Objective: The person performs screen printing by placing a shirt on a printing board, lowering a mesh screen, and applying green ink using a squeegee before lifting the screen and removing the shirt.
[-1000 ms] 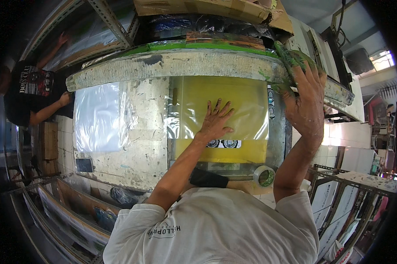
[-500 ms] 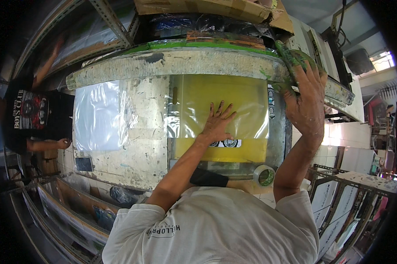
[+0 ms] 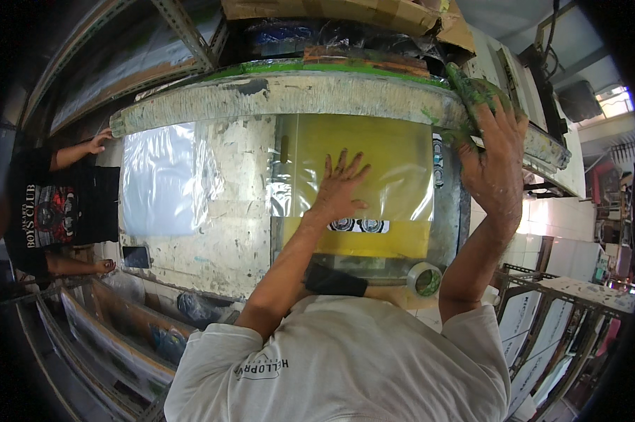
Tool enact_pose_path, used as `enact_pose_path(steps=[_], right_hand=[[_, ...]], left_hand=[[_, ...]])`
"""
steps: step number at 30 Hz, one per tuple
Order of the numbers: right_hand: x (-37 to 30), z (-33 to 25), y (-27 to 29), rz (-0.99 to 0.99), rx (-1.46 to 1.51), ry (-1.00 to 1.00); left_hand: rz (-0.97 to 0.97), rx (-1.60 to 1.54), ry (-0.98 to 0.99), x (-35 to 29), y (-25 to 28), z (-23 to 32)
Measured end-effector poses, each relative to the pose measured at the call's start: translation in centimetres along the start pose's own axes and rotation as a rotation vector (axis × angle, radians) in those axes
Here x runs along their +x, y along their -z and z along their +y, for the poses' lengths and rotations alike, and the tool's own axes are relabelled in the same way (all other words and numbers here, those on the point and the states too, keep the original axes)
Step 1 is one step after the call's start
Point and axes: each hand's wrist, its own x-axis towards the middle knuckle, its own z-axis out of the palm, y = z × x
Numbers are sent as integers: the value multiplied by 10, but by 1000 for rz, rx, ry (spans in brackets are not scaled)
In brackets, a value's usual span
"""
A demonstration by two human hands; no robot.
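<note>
A stained table [image 3: 236,184] fills the middle of the frame, a long pale beam [image 3: 345,95] along its upper edge. Right of centre, a yellow panel [image 3: 395,243] lies mostly under clear film [image 3: 402,179]. The left hand [image 3: 342,191] rests on the film, fingers spread. At upper right, the right hand [image 3: 493,165] meets the beam's green-smeared end; whether it grips, I cannot tell. A tape roll [image 3: 412,276] sits below the panel.
</note>
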Motion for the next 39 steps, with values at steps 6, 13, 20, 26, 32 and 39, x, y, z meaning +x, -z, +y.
enact_pose_path(steps=[6, 13, 20, 26, 32, 39], right_hand=[[0, -2, 0, 7, 14, -9], [-2, 0, 0, 13, 7, -23], [1, -6, 4, -42, 17, -50], [-2, -17, 12, -165, 46, -191], [-45, -23, -3, -145, 28, -107], [-143, -64, -27, -430, 36, -221]], left_hand=[[-44, 66, 229, -8, 14, -6], [-49, 135, 320, -7, 6, 10], [8, 383, 474, 19, -13, 36], [-68, 296, 483, 16, 3, 36], [723, -401, 293, -63, 23, -2], [1336, -1178, 357, -172, 110, -64]])
